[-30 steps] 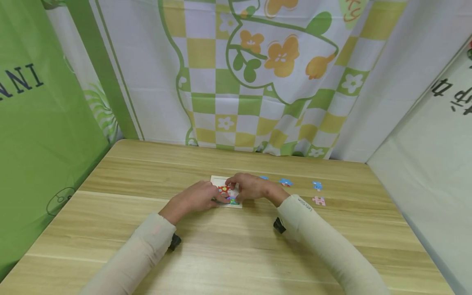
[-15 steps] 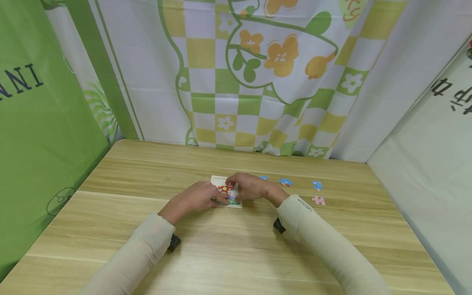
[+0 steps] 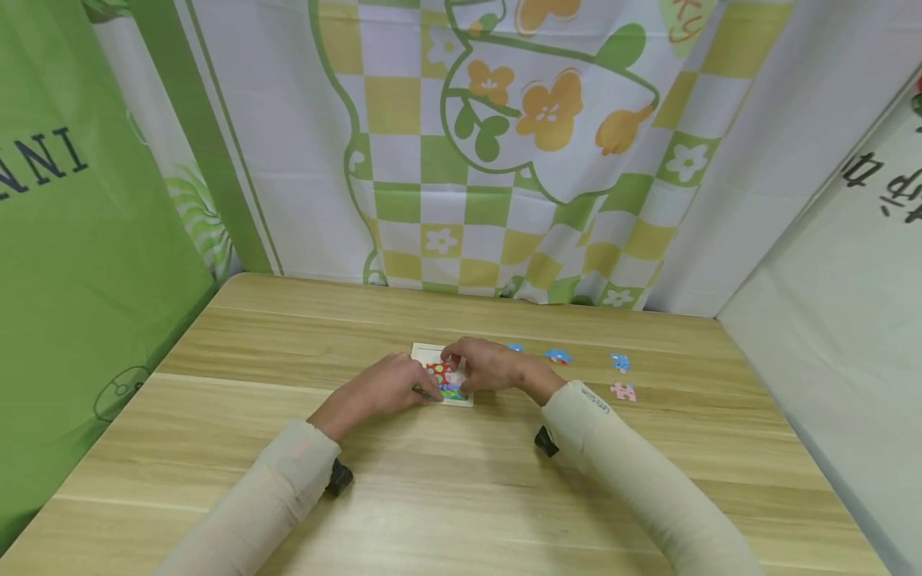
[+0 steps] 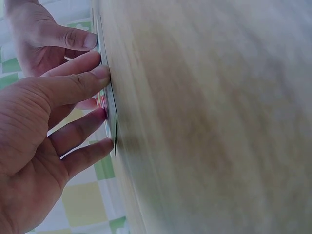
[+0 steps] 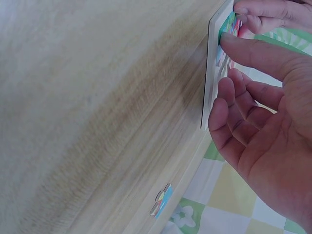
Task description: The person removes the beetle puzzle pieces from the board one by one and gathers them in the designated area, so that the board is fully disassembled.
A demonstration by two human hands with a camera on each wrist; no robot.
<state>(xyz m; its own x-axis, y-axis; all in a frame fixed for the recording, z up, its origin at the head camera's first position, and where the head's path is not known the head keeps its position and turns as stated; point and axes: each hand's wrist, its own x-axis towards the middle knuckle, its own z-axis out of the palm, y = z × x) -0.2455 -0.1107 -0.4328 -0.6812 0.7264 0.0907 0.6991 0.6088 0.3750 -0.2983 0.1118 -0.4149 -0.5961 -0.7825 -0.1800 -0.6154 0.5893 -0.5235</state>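
Note:
A small pale puzzle tray [image 3: 426,352] lies at the middle of the table, partly filled with pieces. Among them is a red piece with yellow dots [image 3: 438,371], above a green and blue strip. My left hand [image 3: 386,386] is at the tray's left side; in the left wrist view its fairly straight fingers and thumb touch the tray edge [image 4: 111,109]. My right hand [image 3: 490,364] is over the tray's right side, thumb and index finger on either side of a puzzle piece [image 5: 222,58] inside the tray. Its other fingers curl loosely; the piece is largely hidden.
Right of the tray lie loose puzzle pieces: a blue piece [image 3: 515,347] partly behind the right hand, a blue and red piece [image 3: 558,356], a blue piece [image 3: 619,362] and a pink piece [image 3: 623,392]. A patterned curtain [image 3: 490,272] hangs behind the table's far edge.
My left thumb and fingertips have drawn back slightly to the left, uncovering more of the red piece and green strip. My right hand stays in place.

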